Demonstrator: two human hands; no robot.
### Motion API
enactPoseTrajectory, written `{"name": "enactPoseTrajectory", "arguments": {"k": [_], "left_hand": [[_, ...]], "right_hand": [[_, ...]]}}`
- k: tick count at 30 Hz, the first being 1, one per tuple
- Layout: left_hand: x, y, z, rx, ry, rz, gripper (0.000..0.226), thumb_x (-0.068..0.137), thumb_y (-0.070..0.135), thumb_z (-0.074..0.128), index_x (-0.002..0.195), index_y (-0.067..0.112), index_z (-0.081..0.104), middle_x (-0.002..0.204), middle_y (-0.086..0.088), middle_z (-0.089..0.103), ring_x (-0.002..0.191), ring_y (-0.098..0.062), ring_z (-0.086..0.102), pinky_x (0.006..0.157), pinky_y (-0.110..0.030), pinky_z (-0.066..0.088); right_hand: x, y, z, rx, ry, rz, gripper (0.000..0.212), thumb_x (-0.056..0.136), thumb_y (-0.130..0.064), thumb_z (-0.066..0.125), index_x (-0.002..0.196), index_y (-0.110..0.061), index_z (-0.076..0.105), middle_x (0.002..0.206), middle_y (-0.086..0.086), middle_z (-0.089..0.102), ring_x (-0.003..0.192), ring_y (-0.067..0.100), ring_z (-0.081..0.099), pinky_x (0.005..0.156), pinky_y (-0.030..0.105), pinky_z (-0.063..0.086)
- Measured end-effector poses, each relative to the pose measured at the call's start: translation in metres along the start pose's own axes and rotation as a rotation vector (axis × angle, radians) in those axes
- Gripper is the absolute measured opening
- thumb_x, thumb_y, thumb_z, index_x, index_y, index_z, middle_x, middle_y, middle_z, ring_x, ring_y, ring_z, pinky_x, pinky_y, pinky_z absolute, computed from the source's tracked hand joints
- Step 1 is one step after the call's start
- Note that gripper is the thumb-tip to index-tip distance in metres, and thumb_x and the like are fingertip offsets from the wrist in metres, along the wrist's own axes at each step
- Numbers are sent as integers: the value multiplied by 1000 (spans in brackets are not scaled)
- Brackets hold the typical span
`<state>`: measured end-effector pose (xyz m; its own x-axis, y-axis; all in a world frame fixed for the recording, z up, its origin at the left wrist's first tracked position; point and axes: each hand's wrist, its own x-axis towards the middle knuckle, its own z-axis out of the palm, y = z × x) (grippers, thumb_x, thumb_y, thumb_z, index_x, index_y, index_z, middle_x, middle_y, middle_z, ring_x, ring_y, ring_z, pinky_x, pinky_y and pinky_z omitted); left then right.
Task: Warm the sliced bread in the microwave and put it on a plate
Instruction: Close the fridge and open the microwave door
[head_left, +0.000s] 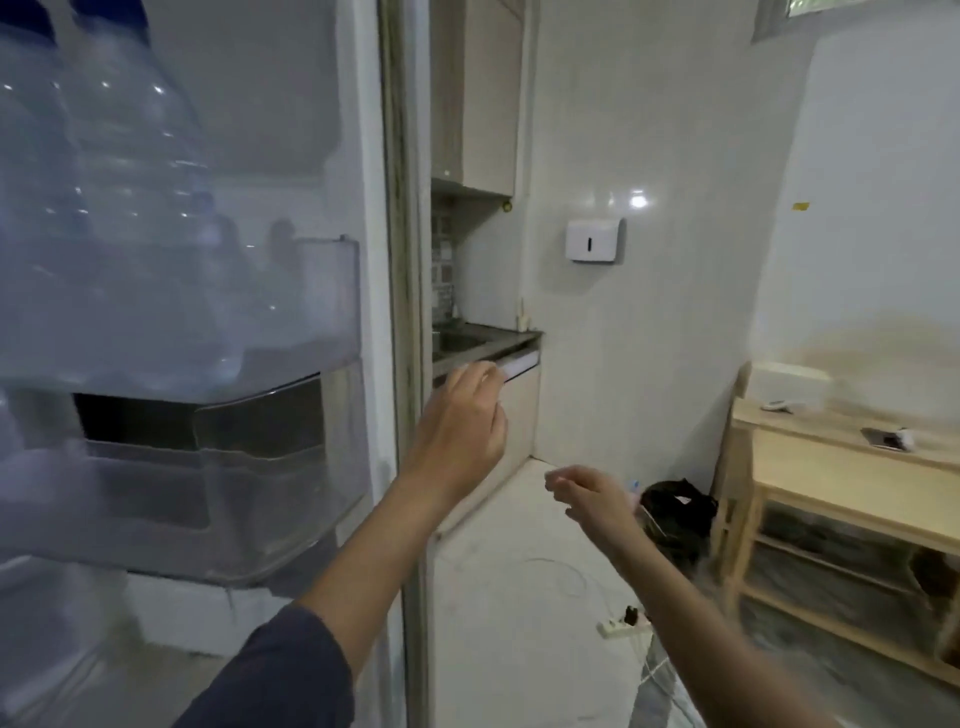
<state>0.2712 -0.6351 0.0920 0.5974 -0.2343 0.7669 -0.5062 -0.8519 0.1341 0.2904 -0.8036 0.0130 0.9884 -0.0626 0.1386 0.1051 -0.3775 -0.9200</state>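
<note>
No bread, microwave or plate is in view. An open fridge door (363, 260) fills the left side, with large clear water bottles (119, 182) standing in its upper shelf (234, 384). My left hand (462, 415) is raised just right of the door's edge, back toward me, fingers bent forward with nothing visible in them. Lower and to the right, my right hand (587, 493) hangs over the floor with loosely curled fingers and holds nothing.
Behind the door is a dark counter (498, 335) with a sink (457, 340), an upper cabinet (483, 104) and a wall dispenser (595, 240). A wooden shelf table (831, 457) stands at the right. A black bag (675, 509) and a power strip (618, 626) lie on the floor.
</note>
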Motion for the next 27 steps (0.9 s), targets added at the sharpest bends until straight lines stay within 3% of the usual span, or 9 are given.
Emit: {"name": "enactPoseTrajectory", "arguments": {"k": [3,7,10,12,15,18,22,27], "left_hand": [[19,-19,-14,224,103,11,35,84,7,54,119,3,58,122,-12,59,119,-28,52,104,-37,40],[22,-44,-26,545,95,-22,48,79,11,60,126,5,53,133,-12,54,129,-27,46,111,-38,29],[15,-61,-28,775,14,18,56,86,19,51,139,7,38,148,-10,38,140,-25,29,117,-37,9],[9,-64,-27,880,-17,-14,58,90,24,43,144,10,29,154,-7,26,143,-24,17,117,-38,4],[5,-57,-21,918,-28,-107,59,93,27,37,147,14,18,156,-3,17,145,-24,11,117,-41,9],[3,-50,-18,937,-28,-169,60,94,27,36,148,16,11,157,-3,14,145,-24,4,117,-42,7],[-4,-40,-17,897,-25,-245,61,94,28,35,148,18,9,158,0,9,145,-22,-2,118,-38,-1],[-28,-31,-28,856,-17,-352,60,94,29,36,147,17,12,157,-4,10,144,-22,-1,113,-50,28]], "right_hand": [[31,-27,31,47,-140,-147,23,95,-20,47,108,-13,65,105,1,63,103,19,58,96,40,46],[57,-56,64,143,-314,-320,36,97,-31,43,131,-20,48,125,-6,51,114,10,49,98,32,45],[71,-74,80,300,-397,-378,42,97,-28,43,138,-20,39,126,-10,46,118,6,44,92,20,41],[77,-79,91,385,-451,-366,38,98,-26,41,135,-15,43,129,-4,49,119,11,46,100,29,41],[74,-75,106,474,-506,-315,33,99,-29,36,123,-12,52,121,1,56,116,16,49,107,42,37],[72,-71,109,514,-532,-275,36,99,-28,38,128,-10,50,124,5,55,119,22,50,101,37,40],[69,-70,107,540,-576,-301,31,98,-23,43,125,-11,50,112,0,54,109,17,50,86,27,37],[46,-68,108,551,-618,-355,32,96,-26,46,127,-15,46,115,0,53,106,12,49,87,26,39]]}}
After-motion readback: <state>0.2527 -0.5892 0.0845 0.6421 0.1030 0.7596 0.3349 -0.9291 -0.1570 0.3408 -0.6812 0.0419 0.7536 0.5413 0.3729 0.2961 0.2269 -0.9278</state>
